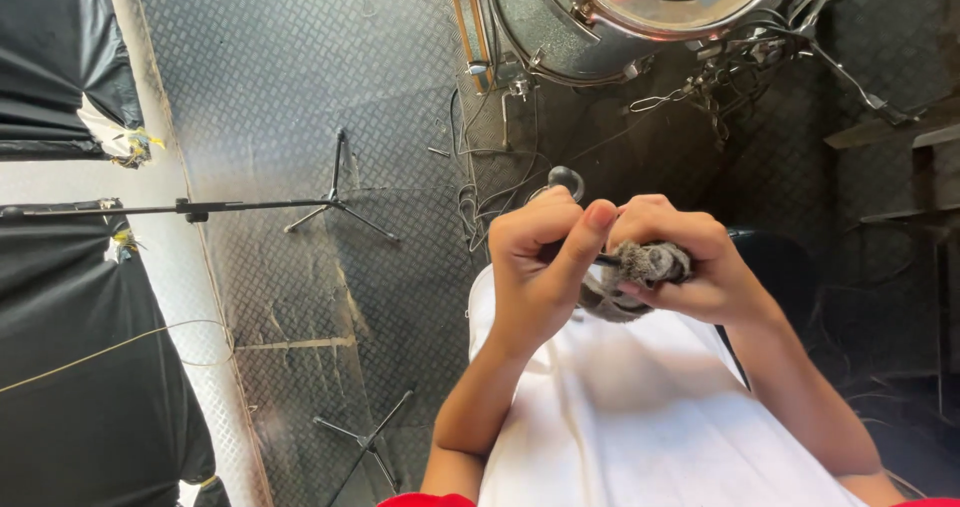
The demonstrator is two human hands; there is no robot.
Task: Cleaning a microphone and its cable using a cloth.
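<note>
Grey, furry windscreen (648,263), judged soft and light, is pinched near the drum (600,17) by right hand (680,262) fingers, left hand (545,267) curled beside.

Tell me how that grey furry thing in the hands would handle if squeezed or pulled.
The grey furry piece looks soft and probably compresses easily, since the right hand wraps around it. It seems light, being held up by fingers alone. The left hand pinches beside it; the fuzz likely gives grip, not slip.
</note>
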